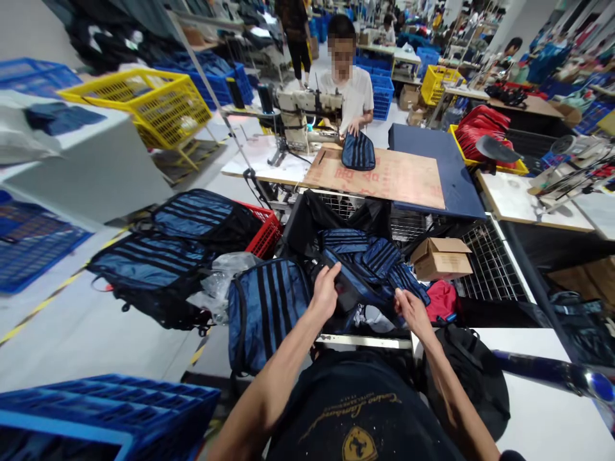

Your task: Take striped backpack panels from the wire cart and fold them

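Note:
My left hand (327,288) is closed on one end of a dark blue and black bag piece (359,282), with the thumb on top. The fingers of my right hand (410,308) pinch the same piece near its other end, so it stretches between both hands. Beneath and beyond it, several blue panels with black stripes (344,239) lie in a black-lined wire bin (303,221). A striped blue backpack (269,314) stands beside my left forearm. Red fabric (442,299) lies near my right hand.
A cardboard box (442,257) sits at the bin's right side. Past the bin, a co-worker (346,83) holds a striped panel (358,151) at a sewing machine (307,115). Blue backpacks (158,256) lie on the left. A black bag (468,378) rests by my right arm.

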Motion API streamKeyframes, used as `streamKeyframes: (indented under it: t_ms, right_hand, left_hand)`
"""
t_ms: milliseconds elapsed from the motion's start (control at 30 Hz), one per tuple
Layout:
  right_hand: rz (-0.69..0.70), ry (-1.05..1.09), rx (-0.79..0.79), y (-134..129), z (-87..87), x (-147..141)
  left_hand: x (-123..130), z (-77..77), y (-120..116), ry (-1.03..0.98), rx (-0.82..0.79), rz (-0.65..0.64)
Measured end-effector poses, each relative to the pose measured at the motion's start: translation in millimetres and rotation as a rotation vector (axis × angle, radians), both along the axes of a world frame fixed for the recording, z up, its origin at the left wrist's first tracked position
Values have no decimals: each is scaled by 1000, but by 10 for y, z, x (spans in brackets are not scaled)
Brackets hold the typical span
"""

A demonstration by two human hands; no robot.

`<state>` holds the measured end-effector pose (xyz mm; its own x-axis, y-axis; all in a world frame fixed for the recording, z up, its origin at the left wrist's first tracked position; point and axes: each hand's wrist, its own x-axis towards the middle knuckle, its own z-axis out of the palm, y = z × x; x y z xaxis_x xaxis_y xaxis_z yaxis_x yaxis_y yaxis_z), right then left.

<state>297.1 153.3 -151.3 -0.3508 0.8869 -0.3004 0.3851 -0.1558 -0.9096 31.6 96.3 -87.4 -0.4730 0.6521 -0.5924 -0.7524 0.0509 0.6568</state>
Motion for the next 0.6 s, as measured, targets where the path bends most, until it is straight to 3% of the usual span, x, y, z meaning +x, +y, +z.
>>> streamKeyframes:
  t_ms: [100,233,333,433,500,600]
  right_hand:
    - [85,36,308,25,131,54]
    - [362,106,267,-63,169,-192]
    - [276,104,321,-191,196,-506]
    - [149,145,375,-236,312,-759]
    - [84,167,363,-189,421,-877]
    - [41,192,319,-46,555,-1019]
  left_hand:
    - [-188,103,76,-45,-26,57]
    - [-411,224,168,-85,-32,50]
    - [-541,307,187,-71,-3,71]
    - [-547,354,105,62,167,40]
    - [-450,332,1,218,270,-67]
    - [-189,205,-179,403,244,-320]
